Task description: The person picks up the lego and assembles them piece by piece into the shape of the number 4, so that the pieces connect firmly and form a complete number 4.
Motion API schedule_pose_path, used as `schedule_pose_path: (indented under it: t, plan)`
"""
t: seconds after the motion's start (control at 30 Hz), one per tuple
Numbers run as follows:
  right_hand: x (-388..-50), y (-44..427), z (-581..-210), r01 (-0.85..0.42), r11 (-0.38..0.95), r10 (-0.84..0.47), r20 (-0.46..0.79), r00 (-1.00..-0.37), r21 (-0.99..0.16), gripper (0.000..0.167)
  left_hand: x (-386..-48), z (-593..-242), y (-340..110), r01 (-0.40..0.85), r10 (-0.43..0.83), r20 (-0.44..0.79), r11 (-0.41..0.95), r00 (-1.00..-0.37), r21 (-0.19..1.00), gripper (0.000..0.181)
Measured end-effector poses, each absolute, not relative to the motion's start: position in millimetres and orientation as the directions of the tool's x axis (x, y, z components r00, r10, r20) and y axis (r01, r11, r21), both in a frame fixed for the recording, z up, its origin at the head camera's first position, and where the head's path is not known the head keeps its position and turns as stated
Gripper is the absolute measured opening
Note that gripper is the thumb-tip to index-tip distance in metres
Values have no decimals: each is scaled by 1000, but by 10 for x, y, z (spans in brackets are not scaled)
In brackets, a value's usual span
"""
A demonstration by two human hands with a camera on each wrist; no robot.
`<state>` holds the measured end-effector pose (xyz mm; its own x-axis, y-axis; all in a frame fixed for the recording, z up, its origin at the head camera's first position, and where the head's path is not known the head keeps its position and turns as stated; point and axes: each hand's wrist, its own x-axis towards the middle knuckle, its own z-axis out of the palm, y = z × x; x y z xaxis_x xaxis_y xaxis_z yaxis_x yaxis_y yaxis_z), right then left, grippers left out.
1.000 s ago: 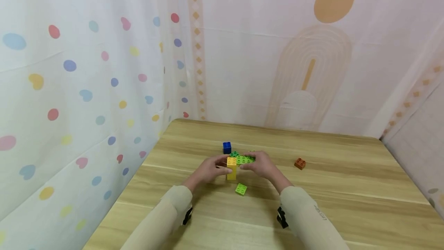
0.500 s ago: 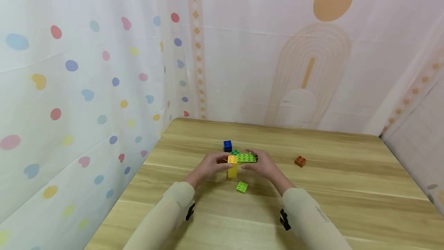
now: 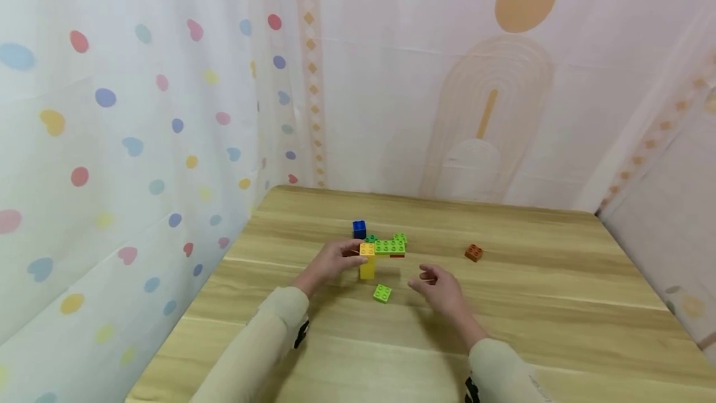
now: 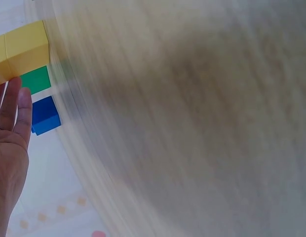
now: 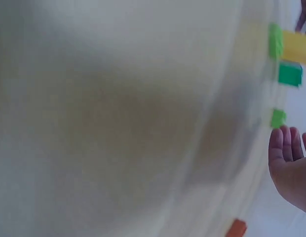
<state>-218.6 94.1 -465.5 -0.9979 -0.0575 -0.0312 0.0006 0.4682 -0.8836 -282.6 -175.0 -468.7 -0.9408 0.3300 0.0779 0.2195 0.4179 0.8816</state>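
Just below centre in the head view, the left hand is pinching a tall yellow plastic block tower in its grip. Further right and lower, the right hand is hovering, released. A long lime-green studded brick is extending rightward beside the tower; steady joining probably calls for bracing the tower upright while pressing evenly.

Before me, a wood-grain table; at my twelve o'clock, a pale curtain with printed arch; at ten, a dotted curtain.
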Motion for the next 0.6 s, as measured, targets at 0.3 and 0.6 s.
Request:
schedule_pose_path:
  t: [0.3, 0.6]
  plan:
    - [-1965, 465, -4767, 29, 422, -43, -52, -998, -906, 53, -2830, -4679, -1772, 214, 332, 70, 421, -941, 881, 35]
    - [-1951, 329, -4900, -40, 523, -28, 30, -999, -851, 48, -2843, -4677, -1746, 197, 334, 50, 425, -941, 883, 40]
